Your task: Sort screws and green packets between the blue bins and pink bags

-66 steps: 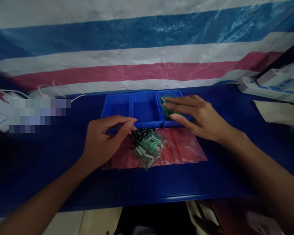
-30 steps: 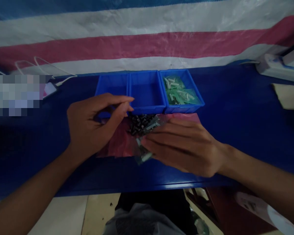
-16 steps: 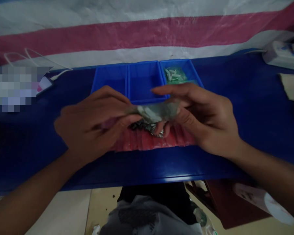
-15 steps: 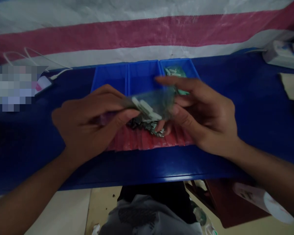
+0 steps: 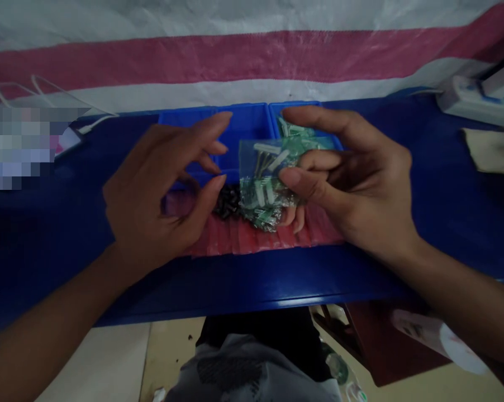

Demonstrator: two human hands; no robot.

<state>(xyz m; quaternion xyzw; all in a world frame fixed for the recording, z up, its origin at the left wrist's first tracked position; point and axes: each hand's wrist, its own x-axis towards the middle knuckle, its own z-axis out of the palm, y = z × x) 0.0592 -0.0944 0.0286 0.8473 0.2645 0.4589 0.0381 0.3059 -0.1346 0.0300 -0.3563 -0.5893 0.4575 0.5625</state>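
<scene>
My right hand [image 5: 352, 178] pinches a small clear plastic bag [image 5: 248, 162] between thumb and fingers. Inside it are several white stick-like pieces and what look like thin metal screws. To the left, my left hand [image 5: 163, 190] hangs with fingers apart and nothing in it, a short gap from the bag. Under the hands lie a heap of small black pieces [image 5: 228, 204] and a pile of shiny metal bits [image 5: 266, 220], partly hidden by the bag. These rest by a row of red plastic packets [image 5: 252, 240]. Behind my right hand, a blue bin [image 5: 277, 120] holds similar greenish clear bags.
Two more blue bin compartments [image 5: 246, 125] stand at the back. A white boxy device [image 5: 474, 103] and a beige cloth-like piece [image 5: 490, 151] lie at the right. White cables [image 5: 96, 124] run at the left. The blue table's front edge [image 5: 235, 310] is near my lap.
My left hand has let go of the bag and drawn slightly left, its fingers spreading. The bag now hangs from my right hand alone, turned flatter toward me.
</scene>
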